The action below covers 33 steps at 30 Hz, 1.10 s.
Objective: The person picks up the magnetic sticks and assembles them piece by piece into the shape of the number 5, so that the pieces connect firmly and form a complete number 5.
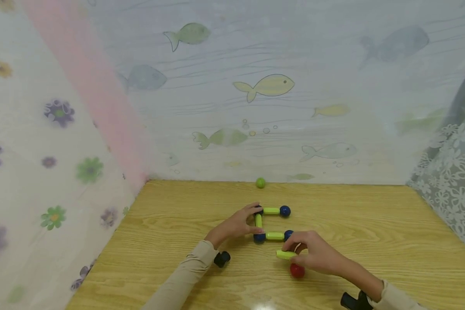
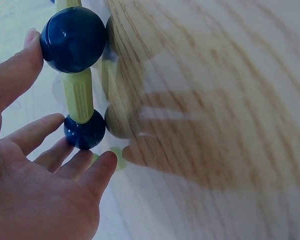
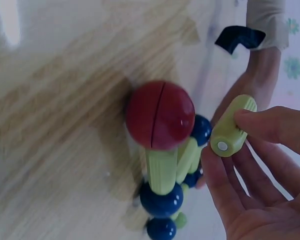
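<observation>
Dark blue balls joined by yellow-green rods form a C-shaped magnetic construction (image 1: 274, 236) on the table. My left hand (image 1: 234, 224) holds its left side, with the thumb at the lower corner ball (image 2: 74, 39) and fingers against the upper corner ball (image 2: 85, 130). Between thumb and fingers, my right hand (image 1: 319, 255) pinches a loose yellow-green magnetic rod (image 3: 233, 127), whose end shows a pale disc. Beside that rod is a red ball (image 3: 160, 115), joined by another rod (image 3: 161, 171) to a blue ball (image 3: 161, 199); in the head view the right hand hides this joining rod.
A small green ball (image 1: 260, 183) lies at the table's back edge, by a wall (image 1: 217, 107) printed with fish. Flower-patterned covering (image 1: 58, 172) stands on the left, and lace fabric (image 1: 461, 168) hangs at the right. Black wrist-worn gear (image 1: 222, 259) sits at the left cuff.
</observation>
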Available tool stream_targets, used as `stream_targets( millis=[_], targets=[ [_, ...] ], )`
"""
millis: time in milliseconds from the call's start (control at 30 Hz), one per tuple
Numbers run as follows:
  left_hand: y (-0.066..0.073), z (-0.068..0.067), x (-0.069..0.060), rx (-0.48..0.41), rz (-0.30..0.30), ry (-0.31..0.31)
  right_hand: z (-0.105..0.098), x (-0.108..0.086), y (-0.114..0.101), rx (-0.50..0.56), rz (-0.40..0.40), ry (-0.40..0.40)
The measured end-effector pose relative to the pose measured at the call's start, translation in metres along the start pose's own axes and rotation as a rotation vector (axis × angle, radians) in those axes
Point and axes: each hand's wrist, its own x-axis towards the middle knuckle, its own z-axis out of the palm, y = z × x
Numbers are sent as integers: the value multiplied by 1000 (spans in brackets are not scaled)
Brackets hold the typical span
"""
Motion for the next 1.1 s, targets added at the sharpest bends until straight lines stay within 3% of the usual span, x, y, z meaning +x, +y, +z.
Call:
stream_targets(
  millis=[267,667,1100],
  targets=[
    [1,0,-1,-17,-3,3,20,4,1,-20,-84,-32],
    [1,0,0,-23,-1,-1,36,4,8,-114,-207,-14],
    [0,0,-1,-10,11,6,44,-1,10,-168,-217,62]
  ],
)
